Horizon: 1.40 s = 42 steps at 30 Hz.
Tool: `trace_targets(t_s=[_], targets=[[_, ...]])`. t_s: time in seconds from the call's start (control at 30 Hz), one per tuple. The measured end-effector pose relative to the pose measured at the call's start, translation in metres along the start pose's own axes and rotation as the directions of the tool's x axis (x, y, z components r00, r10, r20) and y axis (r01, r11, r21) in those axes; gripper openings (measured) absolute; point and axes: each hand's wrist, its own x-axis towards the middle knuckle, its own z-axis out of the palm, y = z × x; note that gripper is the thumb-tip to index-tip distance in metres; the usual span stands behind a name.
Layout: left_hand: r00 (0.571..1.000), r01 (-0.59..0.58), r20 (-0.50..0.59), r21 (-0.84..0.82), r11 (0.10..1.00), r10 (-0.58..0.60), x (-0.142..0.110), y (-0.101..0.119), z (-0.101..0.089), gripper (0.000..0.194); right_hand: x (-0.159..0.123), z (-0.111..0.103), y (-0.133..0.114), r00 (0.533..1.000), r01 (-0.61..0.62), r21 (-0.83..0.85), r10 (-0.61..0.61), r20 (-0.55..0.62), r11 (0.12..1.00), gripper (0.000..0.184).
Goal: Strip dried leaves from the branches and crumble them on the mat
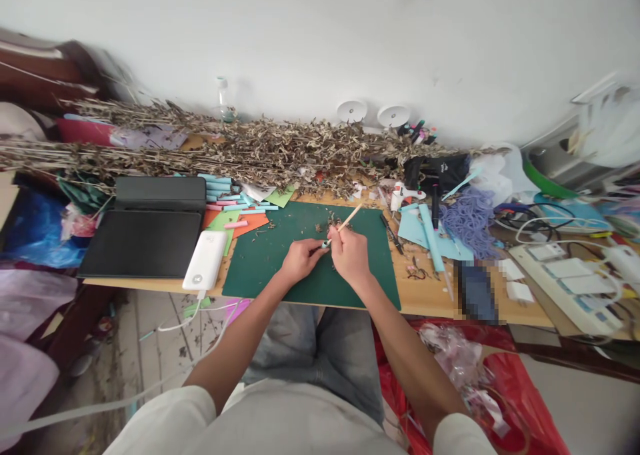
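Above the green cutting mat [270, 268] my two hands meet. My left hand [299, 258] pinches a small light-blue rolled paper tube [325, 244] between thumb and fingers. A thin wooden stick [351, 216] is in the grip of my right hand [347, 252]; it slants up to the right, and its lower end is by the tube's mouth. Whether the stick's tip is inside the tube I cannot tell. Dry brown leaf crumbs [320, 228] lie on the mat just beyond the hands.
Long bundles of dried stems [260, 152] stretch across the back. Left are rolled paper tubes [217, 187], a black tablet case [143, 242] and a white power bank [205, 260]. Right are a glue gun [406, 194], a black pen [391, 234], purple cord [470, 222] and a power strip [565, 288].
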Motion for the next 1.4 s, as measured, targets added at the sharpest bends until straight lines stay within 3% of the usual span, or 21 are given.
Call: trace_targets(t_s=[0.33,0.6,0.83,1.2,1.3,1.4], targets=[[1.000,0.008,-0.007,-0.031,0.999,-0.008,0.000,0.001,-0.001,0.021,0.005,-0.003,0.001,0.999,-0.039,0.079,0.038,0.020,0.996,0.039],[1.000,0.002,0.008,-0.012,1.000,-0.002,-0.001,0.001,0.000,0.023,0.005,-0.004,-0.003,0.998,0.004,0.075,-0.010,0.069,0.997,0.036],[1.000,0.002,-0.007,-0.018,1.000,-0.002,-0.001,-0.001,0.001,0.021,0.006,-0.001,-0.004,0.999,-0.031,0.102,0.030,0.014,0.994,0.037],[1.000,-0.013,-0.010,-0.008,1.000,0.013,0.000,0.000,0.000,0.023,0.007,-0.013,-0.005,0.990,-0.102,0.238,0.075,0.121,0.966,0.035],[0.999,0.017,-0.031,-0.018,1.000,-0.018,0.000,0.000,0.002,0.021,0.006,-0.021,0.003,0.983,-0.181,0.368,0.157,0.093,0.912,0.039],[0.994,0.083,-0.067,-0.112,0.990,-0.091,0.000,-0.002,0.004,0.024,-0.001,-0.038,0.029,0.932,-0.306,0.412,0.357,-0.053,0.859,0.047]])
